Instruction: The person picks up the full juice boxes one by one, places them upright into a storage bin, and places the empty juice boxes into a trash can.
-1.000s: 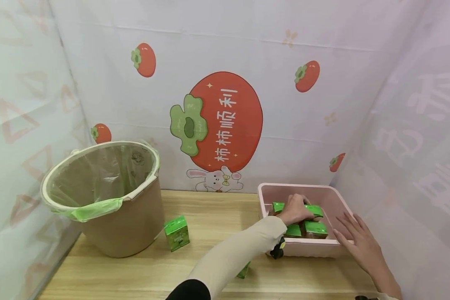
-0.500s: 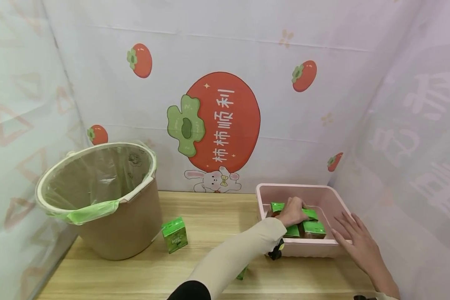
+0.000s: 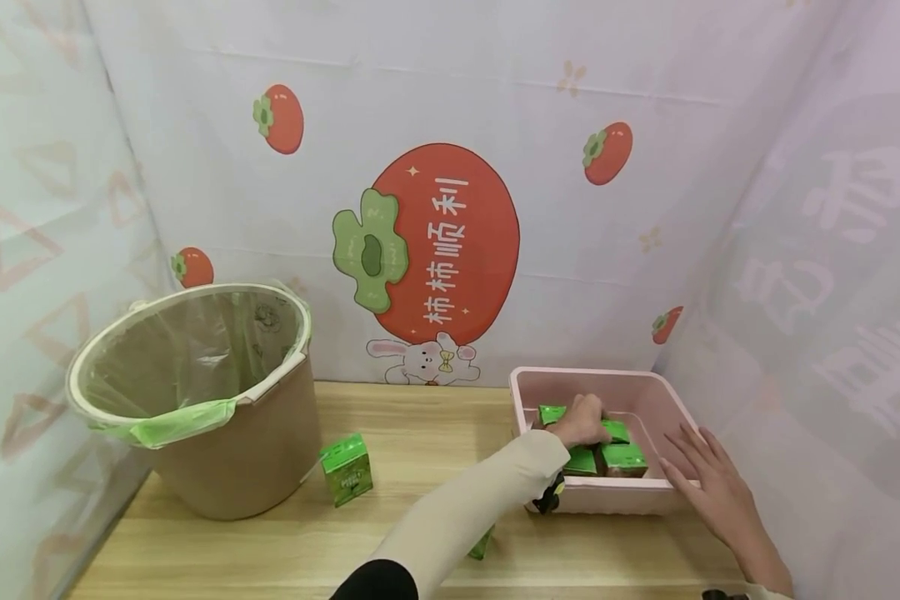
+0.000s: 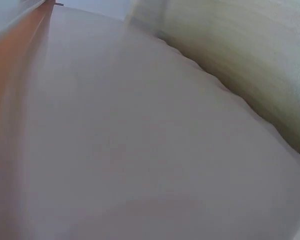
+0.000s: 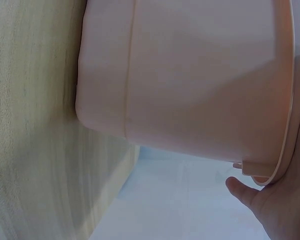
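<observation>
My left hand [image 3: 581,419] reaches into the pink plastic bin [image 3: 607,498], its fingers curled on a small green-topped box [image 3: 617,431]. The fingertips are hidden behind the knuckles. Around it in the bin stand several more green-topped boxes, one of them [image 3: 624,458] at the front. My right hand [image 3: 720,487] lies spread on the bin's right front corner, fingers fairly straight along the rim. In the right wrist view its thumb [image 5: 242,191] shows beside the rim corner. Only the bin's blurred outer wall [image 4: 140,125] fills the left wrist view.
A brown waste bin [image 3: 270,450] with a clear green-edged liner stands at left. One green box [image 3: 347,471] stands beside it on the wooden table [image 3: 270,550]. Another box [image 3: 481,546] is partly hidden by the left arm. Printed fabric walls enclose the back and sides.
My left hand and the box under it have shifted slightly left and toward the near side of the bin. The right hand keeps its place. The whole view has drifted a little.
</observation>
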A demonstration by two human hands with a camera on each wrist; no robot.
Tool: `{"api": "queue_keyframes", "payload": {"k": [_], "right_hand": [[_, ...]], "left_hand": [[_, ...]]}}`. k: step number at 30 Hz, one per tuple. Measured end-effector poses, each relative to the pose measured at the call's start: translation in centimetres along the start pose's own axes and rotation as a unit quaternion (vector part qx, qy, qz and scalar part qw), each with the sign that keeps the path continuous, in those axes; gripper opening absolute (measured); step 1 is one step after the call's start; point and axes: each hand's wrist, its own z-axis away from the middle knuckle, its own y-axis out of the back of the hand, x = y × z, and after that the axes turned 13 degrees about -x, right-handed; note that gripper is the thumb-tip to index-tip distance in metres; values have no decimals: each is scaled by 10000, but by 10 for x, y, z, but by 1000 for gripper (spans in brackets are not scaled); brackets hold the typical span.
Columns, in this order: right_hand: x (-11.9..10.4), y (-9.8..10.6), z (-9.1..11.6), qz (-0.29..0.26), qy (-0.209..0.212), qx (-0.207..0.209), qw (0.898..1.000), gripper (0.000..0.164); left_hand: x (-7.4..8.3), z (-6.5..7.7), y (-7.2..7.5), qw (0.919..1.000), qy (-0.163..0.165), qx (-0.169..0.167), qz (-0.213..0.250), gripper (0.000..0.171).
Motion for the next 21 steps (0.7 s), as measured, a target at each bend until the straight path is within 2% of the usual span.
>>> {"api": "queue_keyframes", "payload": {"k": [7, 14, 21], "right_hand": [[2, 1, -2, 16, 41, 7, 10000, 51], [1, -1, -2, -109, 74, 24, 9999, 52], [2, -1, -1, -9, 40, 50, 10000, 51]], "left_hand": [[1, 3, 6, 9989, 63, -323, 334, 38], [-1, 4, 5, 9995, -180, -177, -196, 25], [-2, 4, 2, 9993, -200, -130, -292, 25]]}}
